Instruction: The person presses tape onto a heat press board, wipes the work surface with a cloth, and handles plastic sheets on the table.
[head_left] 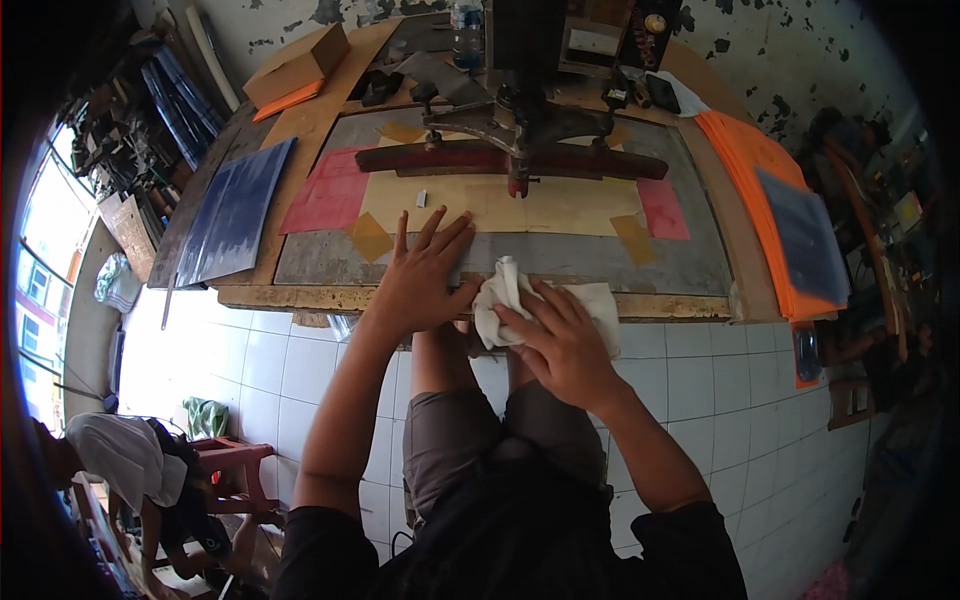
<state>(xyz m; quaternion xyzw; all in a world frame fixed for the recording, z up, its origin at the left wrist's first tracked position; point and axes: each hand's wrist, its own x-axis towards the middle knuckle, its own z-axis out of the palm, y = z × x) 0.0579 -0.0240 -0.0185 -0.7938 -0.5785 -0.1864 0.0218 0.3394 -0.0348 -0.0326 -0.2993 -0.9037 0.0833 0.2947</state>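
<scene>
My left hand (425, 268) rests near the front edge of the grey work surface (320, 262), fingers spread and nothing in them. Just beyond its fingertips, a small white piece (421, 199) lies on a pale yellow sheet (480, 212). My right hand (562, 335) grips a crumpled white cloth (490, 318) at the wooden front edge (670, 307), to the right of my left hand. Pink sheets (325, 190) and tan tape pieces (370, 238) flank the yellow sheet. Above it, a metal machine head (520, 130) carries a long dark red bar (600, 162).
Blue plastic sheets (232, 215) lie at the left. Orange sheets (745, 170), with blue plastic (800, 235) on top, hang over the right side. A cardboard box (297, 65) and a bottle (467, 35) stand behind. At lower left, another person (135, 455) bends near a red stool (235, 465).
</scene>
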